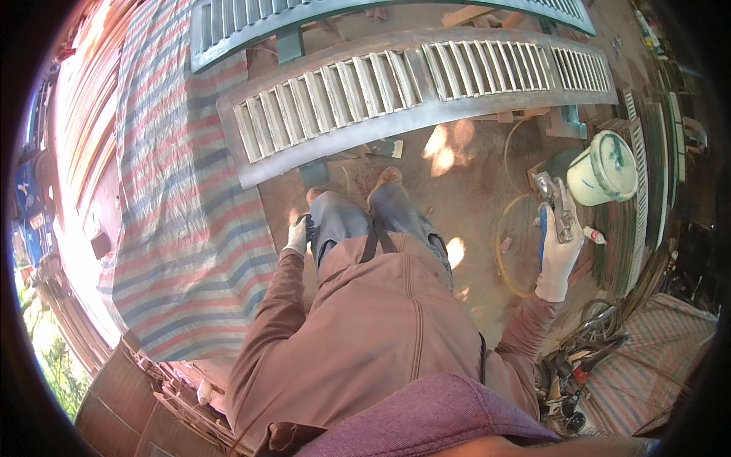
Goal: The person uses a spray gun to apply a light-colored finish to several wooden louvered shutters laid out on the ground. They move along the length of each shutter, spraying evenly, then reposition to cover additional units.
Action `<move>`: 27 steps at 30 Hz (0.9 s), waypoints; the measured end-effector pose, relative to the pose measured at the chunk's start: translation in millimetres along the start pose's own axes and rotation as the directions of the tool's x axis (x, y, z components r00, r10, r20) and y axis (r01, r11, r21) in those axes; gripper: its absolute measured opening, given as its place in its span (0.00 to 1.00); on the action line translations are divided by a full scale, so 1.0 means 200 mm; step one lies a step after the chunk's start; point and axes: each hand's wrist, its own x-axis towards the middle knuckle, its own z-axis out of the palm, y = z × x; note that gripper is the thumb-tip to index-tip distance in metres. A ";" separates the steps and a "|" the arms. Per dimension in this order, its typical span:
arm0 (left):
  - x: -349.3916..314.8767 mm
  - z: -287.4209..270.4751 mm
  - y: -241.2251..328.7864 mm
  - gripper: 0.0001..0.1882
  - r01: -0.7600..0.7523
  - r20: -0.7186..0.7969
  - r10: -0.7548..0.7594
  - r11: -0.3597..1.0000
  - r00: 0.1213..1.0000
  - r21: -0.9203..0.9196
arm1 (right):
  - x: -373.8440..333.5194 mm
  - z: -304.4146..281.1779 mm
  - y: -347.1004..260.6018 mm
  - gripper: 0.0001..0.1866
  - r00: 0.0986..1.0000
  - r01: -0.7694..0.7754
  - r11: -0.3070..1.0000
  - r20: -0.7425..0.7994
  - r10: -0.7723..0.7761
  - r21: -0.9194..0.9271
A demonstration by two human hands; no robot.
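My right hand [560,255], in a white glove, is raised at the right with its fingers wrapped round a metal spray gun [562,206]. A patch of blue shows beside the fingers. Just behind the gun stands a pale bucket [586,183] with a paint-smeared lid. My left hand [297,234], also gloved in white, hangs low beside my left thigh. Its fingers curl at a dark patch, and I cannot make out what is in them. Ahead of me lies a long louvered shutter panel [423,76], with pale slats and a grey frame, raised on supports.
Another louvered panel, blue-green [289,23], lies beyond. A striped tarp [183,228] covers the left side. A yellow hose [502,266] loops over the floor at my right. Stacked boards [636,206] line the right side, and a motorbike [594,320] stands behind right.
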 end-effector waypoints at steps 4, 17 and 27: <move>0.03 0.03 -0.16 0.11 -0.233 0.041 0.231 0.971 0.972 0.060 | 0.15 -0.05 -0.15 0.21 0.957 0.009 0.999 0.291 -0.021 0.040; -0.23 -0.14 -0.12 0.12 0.107 -0.182 -0.135 0.982 0.974 -0.155 | 0.56 0.35 -0.42 0.19 0.831 0.524 0.849 0.181 -0.526 0.066; -0.12 -0.27 -0.14 0.10 0.117 -0.167 -0.155 0.969 0.974 -0.219 | 0.24 0.09 -0.60 0.19 0.833 0.326 0.944 0.487 -0.263 -0.047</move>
